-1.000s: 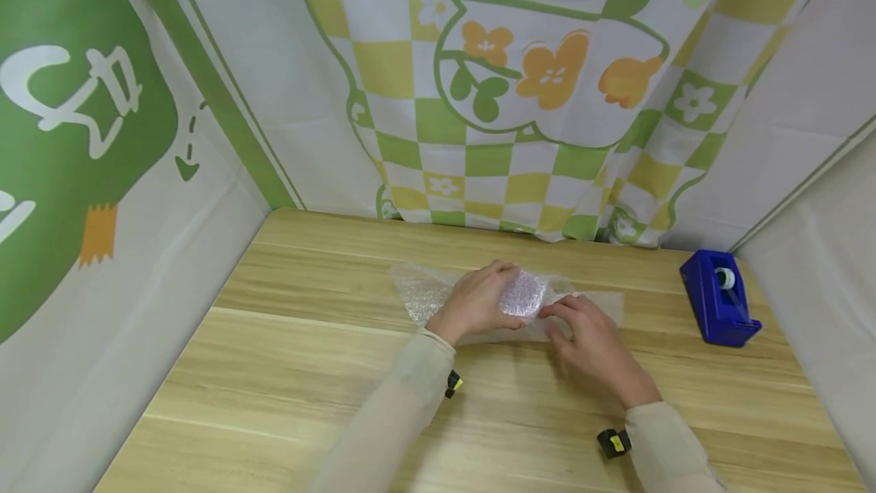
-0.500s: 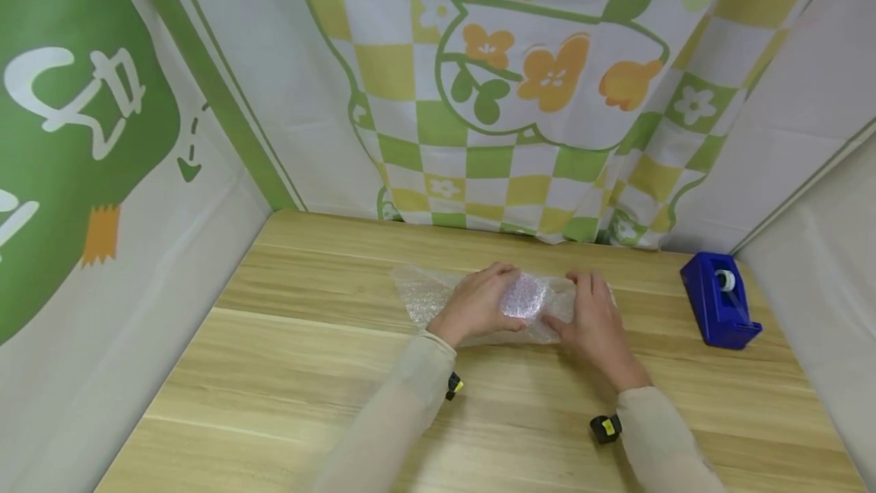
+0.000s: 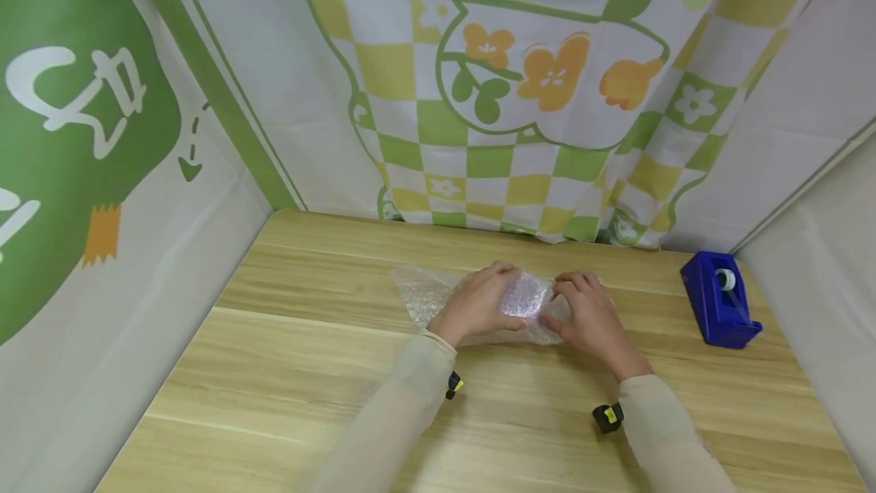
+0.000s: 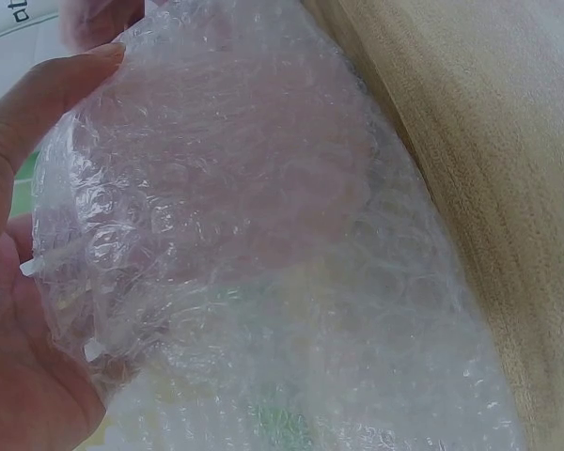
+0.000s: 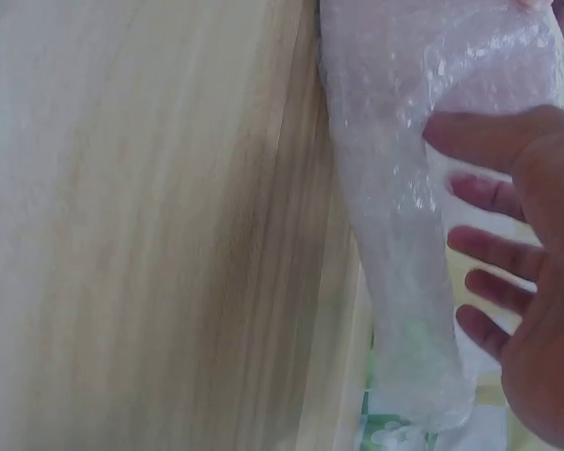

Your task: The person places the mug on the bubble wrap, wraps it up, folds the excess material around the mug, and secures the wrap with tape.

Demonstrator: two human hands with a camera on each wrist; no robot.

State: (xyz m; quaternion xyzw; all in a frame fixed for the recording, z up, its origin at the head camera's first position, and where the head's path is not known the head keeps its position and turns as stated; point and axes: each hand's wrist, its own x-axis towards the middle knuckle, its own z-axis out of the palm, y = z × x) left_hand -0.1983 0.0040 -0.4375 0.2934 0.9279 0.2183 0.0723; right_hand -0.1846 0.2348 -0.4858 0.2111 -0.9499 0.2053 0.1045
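Observation:
On the table lies a sheet of clear bubble wrap (image 3: 423, 294), wrapped around a rounded, pale pinkish thing (image 4: 254, 169) whose kind the layers hide. My left hand (image 3: 477, 301) holds this bundle from its left side, thumb in front and fingers over the far side. In the left wrist view, the thumb of the left hand (image 4: 19, 282) presses on the plastic. At the right end, my right hand (image 3: 587, 316) touches the folded wrap. In the right wrist view, the thumb of the right hand (image 5: 555, 235) lies against the plastic; its other fingers are spread and slightly bent beside the edge.
A blue tape dispenser (image 3: 718, 299) with a roll of clear tape stands at the table's right rear. The wooden table (image 3: 287, 371) meets a patterned curtain (image 3: 506, 97) at the back, with fabric walls on both sides.
The right-hand flap of bubble wrap, spread flat a second ago, is now folded in toward the bundle. My right hand has shifted slightly left since half a second ago. My left hand stays put.

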